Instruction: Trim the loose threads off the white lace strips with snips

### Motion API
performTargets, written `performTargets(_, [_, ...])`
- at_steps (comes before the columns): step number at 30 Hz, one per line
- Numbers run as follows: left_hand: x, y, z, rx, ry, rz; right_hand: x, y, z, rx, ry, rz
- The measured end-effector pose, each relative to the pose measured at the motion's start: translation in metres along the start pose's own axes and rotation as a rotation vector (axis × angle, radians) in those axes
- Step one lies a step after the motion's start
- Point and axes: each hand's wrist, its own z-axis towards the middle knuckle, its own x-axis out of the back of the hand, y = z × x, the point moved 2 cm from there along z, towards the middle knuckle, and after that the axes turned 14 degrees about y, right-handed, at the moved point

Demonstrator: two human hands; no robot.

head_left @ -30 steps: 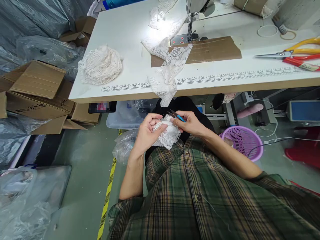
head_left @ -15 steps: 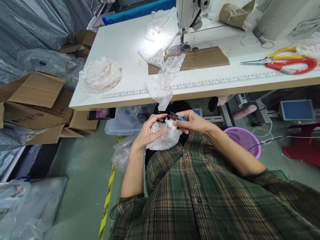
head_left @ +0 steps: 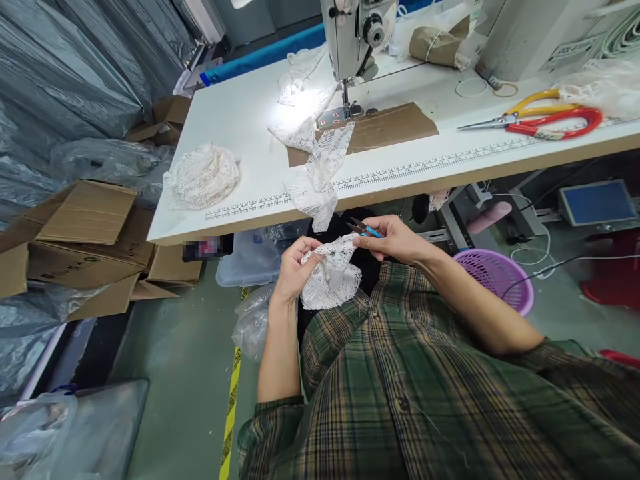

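Note:
A piece of white lace (head_left: pixel 333 283) hangs over my lap, its upper edge stretched between my two hands. My left hand (head_left: pixel 295 267) is closed, pinching the lace at its left end. With thumb and fingers, my right hand (head_left: pixel 387 238) grips small blue-handled thread snips (head_left: pixel 369 231), their dark blades pointing up and left. Its fingertips also touch the right end of the lace edge. Just beyond my hands, a strip of lace (head_left: pixel 320 177) droops over the front edge of the table from the sewing machine (head_left: pixel 345 50).
A bundle of lace (head_left: pixel 204 175) lies on the left of the white table (head_left: pixel 255 157). Red-and-yellow-handled scissors (head_left: pixel 537 119) lie at right. Below are a purple basket (head_left: pixel 520 293), a clear plastic bin (head_left: pixel 245 263) and an open cardboard box (head_left: pixel 95 233).
My hands have moved apart, pulling the bunched lace edge into a straighter line. The snips now tilt with blades higher. The view has shifted slightly.

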Motion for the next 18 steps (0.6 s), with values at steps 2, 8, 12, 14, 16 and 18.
performTargets(2, [-0.002,0.001,-0.001,0.045,-0.022,-0.018,-0.002,0.001,0.001,-0.011,0.018,0.026])
performTargets(8, [-0.008,0.006,-0.002,0.092,-0.119,-0.031,-0.004,0.006,0.001,-0.053,0.033,0.079])
performTargets(12, [-0.013,0.005,0.0,0.087,-0.112,-0.053,-0.006,0.007,0.0,-0.068,0.042,0.056])
performTargets(14, [-0.016,0.004,0.001,0.094,-0.077,-0.06,-0.006,0.007,-0.001,-0.075,0.047,0.051])
performTargets(16, [-0.019,0.002,0.002,0.097,-0.03,-0.048,-0.007,0.006,-0.002,-0.078,0.045,0.057])
performTargets(18, [-0.02,0.0,0.003,0.096,0.006,-0.019,-0.007,0.007,-0.002,-0.084,0.039,0.063])
